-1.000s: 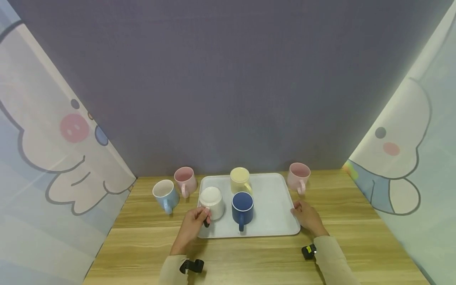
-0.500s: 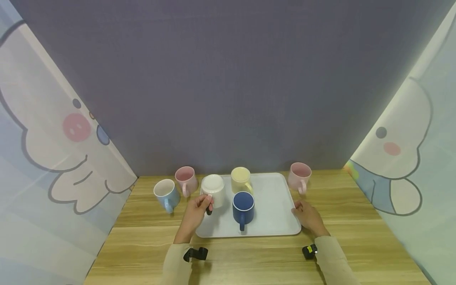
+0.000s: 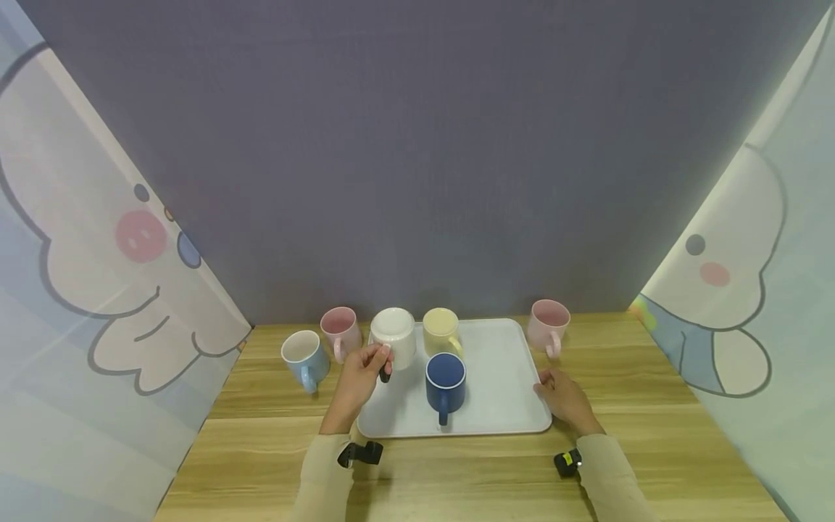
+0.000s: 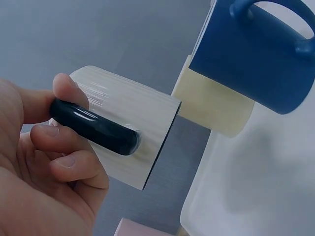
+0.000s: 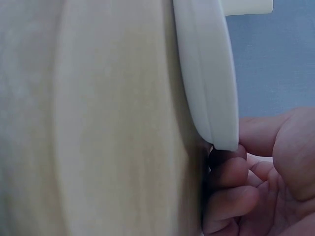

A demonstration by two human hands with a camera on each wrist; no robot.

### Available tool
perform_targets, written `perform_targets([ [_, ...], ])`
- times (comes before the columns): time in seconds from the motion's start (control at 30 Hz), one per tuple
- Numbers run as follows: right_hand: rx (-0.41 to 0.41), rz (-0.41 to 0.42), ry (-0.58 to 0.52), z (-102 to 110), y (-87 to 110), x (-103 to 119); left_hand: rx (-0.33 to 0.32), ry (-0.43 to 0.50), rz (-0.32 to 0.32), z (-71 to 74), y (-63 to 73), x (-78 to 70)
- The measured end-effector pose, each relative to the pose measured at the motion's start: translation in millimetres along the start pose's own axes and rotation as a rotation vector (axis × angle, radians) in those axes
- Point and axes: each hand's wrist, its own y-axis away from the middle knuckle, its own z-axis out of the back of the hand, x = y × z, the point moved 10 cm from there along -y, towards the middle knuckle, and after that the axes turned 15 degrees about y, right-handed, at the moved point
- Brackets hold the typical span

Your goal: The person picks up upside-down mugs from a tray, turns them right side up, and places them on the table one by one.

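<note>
My left hand (image 3: 373, 360) grips the black handle (image 4: 93, 129) of a white mug (image 3: 393, 336) and holds it raised over the back-left corner of the white tray (image 3: 502, 391). The mug (image 4: 132, 142) is tilted, with its mouth facing away from the wrist camera. On the tray stand a dark blue mug (image 3: 446, 380) and a pale yellow mug (image 3: 440, 330). My right hand (image 3: 548, 384) is at the tray's right edge, with its curled fingers (image 5: 226, 196) around the rim (image 5: 206, 73).
On the wooden table (image 3: 261, 449), left of the tray, stand a pink mug (image 3: 339, 330) and a light blue mug (image 3: 303, 357). Another pink mug (image 3: 548, 322) stands at the tray's back right. A grey wall and printed side curtains close in the table.
My left hand has lifted the white mug from the tray's front-left and carried it back and up toward the far-left corner. The right hand has stayed at the tray's edge.
</note>
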Motion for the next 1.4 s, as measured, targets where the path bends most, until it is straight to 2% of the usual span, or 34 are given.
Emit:
perform_targets([
  [0.23, -0.006, 0.012, -0.002, -0.7, 0.3, -0.1, 0.002, 0.02, -0.004, -2.4, -1.1, -3.6],
  [0.37, -0.004, 0.014, 0.001, 0.3, 0.5, 0.7, 0.012, 0.09, 0.016, -4.7, 0.0, -2.1],
  [0.5, -0.002, 0.013, -0.002, 0.8, 1.4, 2.1, 0.036, 0.249, 0.056, -11.0, 3.1, 2.2],
  [0.67, -0.002, 0.006, -0.012, 2.4, 2.7, 3.9, 0.073, 0.509, 0.108, -22.3, 7.8, 15.3],
  [0.8, 0.002, 0.005, -0.014, 2.6, 2.8, 4.1, 0.11, 0.687, 0.13, -33.5, 12.4, 23.7],
  [0.97, 0.007, -0.002, -0.025, 1.5, 1.8, 2.3, 0.181, 0.886, 0.129, -49.0, 17.2, 25.7],
  [1.13, 0.002, 0.004, -0.022, 0.3, 0.6, 0.6, 0.233, 1.021, 0.1, -59.6, 19.4, 23.4],
  [1.4, 0.008, 0.005, -0.026, -1.4, 0.8, 0.0, 0.29, 1.182, 0.062, -70.1, 21.9, 15.8],
])
